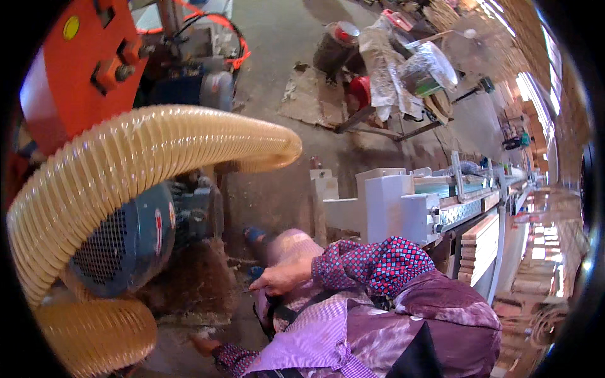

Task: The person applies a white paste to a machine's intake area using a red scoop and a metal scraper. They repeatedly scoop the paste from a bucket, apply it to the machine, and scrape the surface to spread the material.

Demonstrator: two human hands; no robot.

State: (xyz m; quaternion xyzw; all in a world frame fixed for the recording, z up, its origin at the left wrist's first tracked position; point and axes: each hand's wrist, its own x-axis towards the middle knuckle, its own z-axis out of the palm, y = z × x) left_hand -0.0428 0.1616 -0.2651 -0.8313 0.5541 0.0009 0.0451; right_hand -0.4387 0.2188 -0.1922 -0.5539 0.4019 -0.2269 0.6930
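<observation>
My right hand (285, 277), in a checked sleeve, is held in front of my purple apron (309, 340). Its fingers are curled closed, with thumb and index tip together. Anything between them is too small to make out. Low in the picture, my left hand (205, 345) reaches out past the apron's edge. It is small and blurred, so its fingers do not show clearly. Nearest to it is a ribbed, tan, see-through hose (94, 337). Another bend of hose (157, 135) arches above a blue motor (123, 242) with a mesh cover.
An orange machine (82, 69) fills the upper left. Beyond my right arm runs a long conveyor line with a white housing (384, 205) and stacked wooden boards (477, 246). A cluttered stand holds silvery sheeting (384, 69). Far off, a person (522, 140) wears green.
</observation>
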